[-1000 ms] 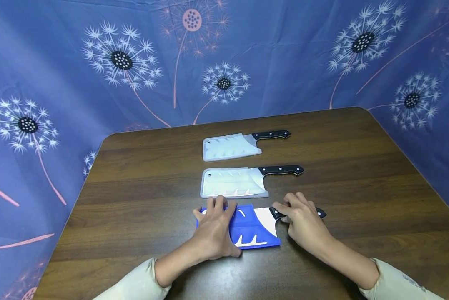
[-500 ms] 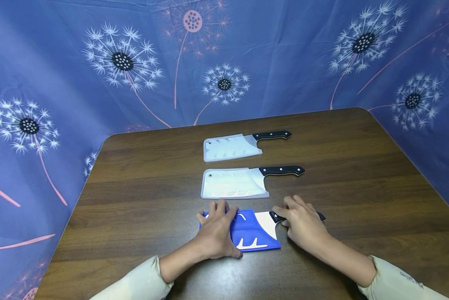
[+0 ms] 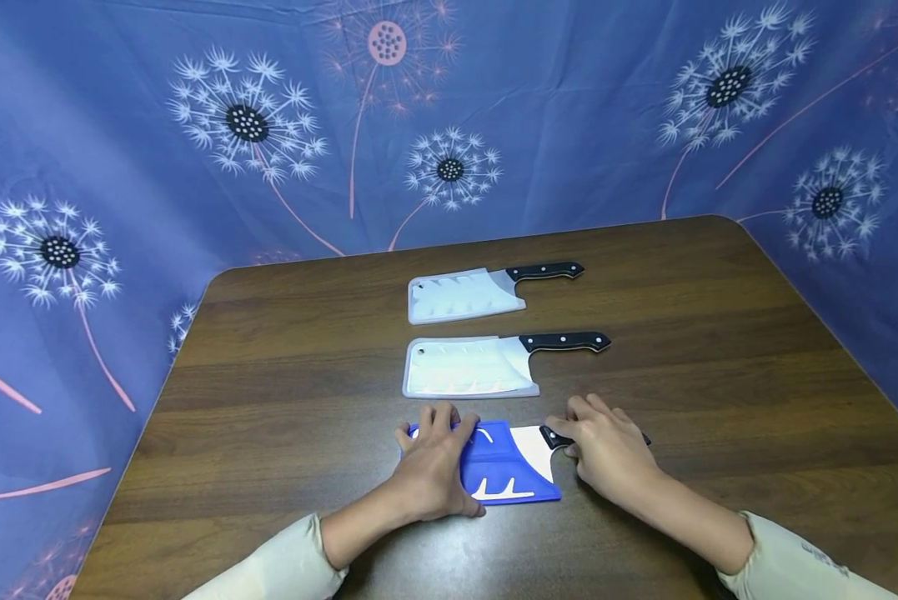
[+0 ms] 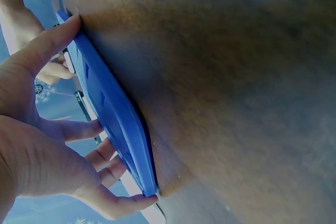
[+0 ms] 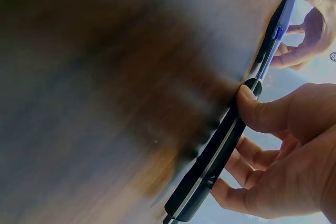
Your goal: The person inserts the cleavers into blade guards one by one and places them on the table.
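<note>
A cleaver in a blue sheath [image 3: 494, 458] lies nearest me on the table, its bare white blade part [image 3: 533, 448] showing to the right. My left hand [image 3: 432, 467] spans the sheath and grips it, thumb at the near edge and fingertips along the far edge and left end. My right hand [image 3: 606, 442] holds the black handle [image 5: 210, 161] between thumb and fingers; in the head view it hides most of that handle. Just beyond lies a second cleaver [image 3: 471, 367] in a whitish, see-through sheath. Farther back is a smaller cleaver [image 3: 464, 296], sheathed likewise.
The brown wooden table [image 3: 283, 358] has rounded far corners. Behind it hangs a blue cloth [image 3: 569, 108] printed with dandelions. Both rear cleavers have black handles pointing right.
The blue-sheathed cleaver and both hands have shifted slightly toward me, widening the gap to the middle cleaver. The grips look the same, and the two rear cleavers have stayed put.
</note>
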`<state>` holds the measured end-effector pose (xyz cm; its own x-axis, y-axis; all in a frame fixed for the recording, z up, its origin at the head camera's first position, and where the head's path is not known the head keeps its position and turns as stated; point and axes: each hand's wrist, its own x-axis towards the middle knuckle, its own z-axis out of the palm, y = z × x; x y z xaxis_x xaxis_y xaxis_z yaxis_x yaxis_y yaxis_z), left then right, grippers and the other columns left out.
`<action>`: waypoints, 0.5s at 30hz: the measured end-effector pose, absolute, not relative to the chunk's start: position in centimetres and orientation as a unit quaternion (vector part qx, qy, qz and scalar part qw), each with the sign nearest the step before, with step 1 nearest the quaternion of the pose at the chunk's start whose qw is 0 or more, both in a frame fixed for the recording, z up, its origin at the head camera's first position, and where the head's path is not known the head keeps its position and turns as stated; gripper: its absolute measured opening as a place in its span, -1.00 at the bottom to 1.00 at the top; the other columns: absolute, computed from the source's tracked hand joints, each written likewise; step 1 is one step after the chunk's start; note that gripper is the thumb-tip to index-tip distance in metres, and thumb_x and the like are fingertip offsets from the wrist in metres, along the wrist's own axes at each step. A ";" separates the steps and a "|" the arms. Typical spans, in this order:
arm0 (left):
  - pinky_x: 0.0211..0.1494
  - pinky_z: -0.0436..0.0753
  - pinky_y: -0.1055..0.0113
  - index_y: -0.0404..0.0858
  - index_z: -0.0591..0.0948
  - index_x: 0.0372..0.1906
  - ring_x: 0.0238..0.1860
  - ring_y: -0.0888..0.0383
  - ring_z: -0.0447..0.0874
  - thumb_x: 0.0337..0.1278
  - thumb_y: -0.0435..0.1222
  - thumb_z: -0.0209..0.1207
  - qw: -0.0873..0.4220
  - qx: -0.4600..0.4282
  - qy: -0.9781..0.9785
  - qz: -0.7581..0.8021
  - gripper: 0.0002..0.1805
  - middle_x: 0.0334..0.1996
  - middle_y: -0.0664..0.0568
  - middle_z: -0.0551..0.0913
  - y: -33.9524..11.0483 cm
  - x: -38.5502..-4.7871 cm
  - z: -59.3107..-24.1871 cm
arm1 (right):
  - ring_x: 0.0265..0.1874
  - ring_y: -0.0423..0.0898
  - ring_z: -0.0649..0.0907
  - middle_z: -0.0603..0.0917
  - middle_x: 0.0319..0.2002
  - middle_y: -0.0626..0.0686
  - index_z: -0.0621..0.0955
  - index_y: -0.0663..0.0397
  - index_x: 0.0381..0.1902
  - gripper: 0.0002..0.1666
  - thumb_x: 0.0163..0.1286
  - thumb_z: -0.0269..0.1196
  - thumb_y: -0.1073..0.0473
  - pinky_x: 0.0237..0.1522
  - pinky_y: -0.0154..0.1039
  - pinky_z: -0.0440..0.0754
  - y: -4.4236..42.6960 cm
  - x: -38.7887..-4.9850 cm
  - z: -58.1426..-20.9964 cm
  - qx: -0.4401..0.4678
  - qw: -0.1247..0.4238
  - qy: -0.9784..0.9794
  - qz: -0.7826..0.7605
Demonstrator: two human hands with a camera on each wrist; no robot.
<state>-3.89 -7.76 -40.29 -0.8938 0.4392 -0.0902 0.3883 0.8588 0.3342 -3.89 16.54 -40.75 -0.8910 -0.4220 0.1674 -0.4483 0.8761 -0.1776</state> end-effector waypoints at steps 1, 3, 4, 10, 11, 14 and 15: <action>0.02 0.21 -0.31 -0.17 0.46 0.27 0.02 -0.01 0.23 -0.85 0.08 0.63 0.082 0.217 0.960 0.155 0.19 -0.03 -0.01 0.35 -7.8 -3.9 -40.3 | -0.40 -0.16 0.37 0.47 -0.39 -0.09 0.74 0.03 -0.08 -0.41 -0.14 0.33 0.54 -0.46 -0.21 0.40 16.6 -3.9 -40.8 0.226 0.063 -0.966 0.105; 0.03 0.20 -0.32 -0.17 0.45 0.28 0.03 -0.01 0.23 -0.84 0.09 0.63 0.082 0.220 0.960 0.154 0.20 -0.02 -0.01 0.34 -7.8 -3.8 -40.3 | -0.40 -0.15 0.37 0.48 -0.39 -0.08 0.74 0.03 -0.08 -0.41 -0.13 0.34 0.53 -0.46 -0.22 0.40 16.6 -3.9 -40.8 0.229 0.066 -0.966 0.104; 0.03 0.20 -0.32 -0.17 0.44 0.28 0.03 -0.01 0.23 -0.83 0.09 0.63 0.082 0.221 0.960 0.153 0.20 -0.01 -0.01 0.34 -7.8 -3.8 -40.3 | -0.39 -0.15 0.37 0.48 -0.39 -0.08 0.74 0.02 -0.08 -0.41 -0.13 0.35 0.53 -0.46 -0.22 0.40 16.7 -3.9 -40.8 0.231 0.067 -0.965 0.103; 0.10 0.15 -0.32 -0.15 0.39 0.34 0.11 -0.02 0.20 -0.80 0.17 0.60 0.095 0.218 0.959 0.154 0.26 0.09 -0.01 0.33 -7.9 -3.6 -40.3 | -0.30 -0.09 0.45 0.54 -0.31 -0.03 0.70 0.03 0.00 -0.46 -0.03 0.46 0.36 -0.27 -0.03 0.43 17.0 -3.7 -40.6 0.245 0.059 -0.962 0.103; 0.12 0.13 -0.32 -0.15 0.37 0.35 0.13 -0.03 0.20 -0.78 0.18 0.59 0.098 0.217 0.959 0.157 0.27 0.12 -0.02 0.32 -8.0 -3.5 -40.2 | -0.25 -0.07 0.48 0.56 -0.26 -0.01 0.69 0.03 0.02 -0.46 -0.01 0.48 0.31 -0.21 0.02 0.41 17.1 -3.7 -40.6 0.249 0.057 -0.961 0.108; 0.17 0.07 -0.32 -0.14 0.34 0.38 0.18 -0.05 0.19 -0.68 0.21 0.55 0.094 0.211 0.957 0.174 0.25 0.20 -0.04 0.31 -8.4 -3.4 -39.9 | -0.08 0.03 0.53 0.61 -0.08 0.10 0.66 0.05 0.08 -0.44 0.06 0.47 0.18 -0.09 0.12 0.36 17.9 -3.6 -40.3 0.251 0.057 -0.957 0.135; 0.19 0.05 -0.32 -0.13 0.34 0.38 0.20 -0.05 0.19 -0.62 0.22 0.54 0.088 0.206 0.957 0.183 0.22 0.22 -0.04 0.31 -8.7 -3.3 -39.8 | -0.03 0.07 0.53 0.61 -0.02 0.14 0.65 0.06 0.09 -0.45 0.09 0.45 0.18 -0.04 0.16 0.35 18.4 -3.7 -40.1 0.248 0.060 -0.956 0.147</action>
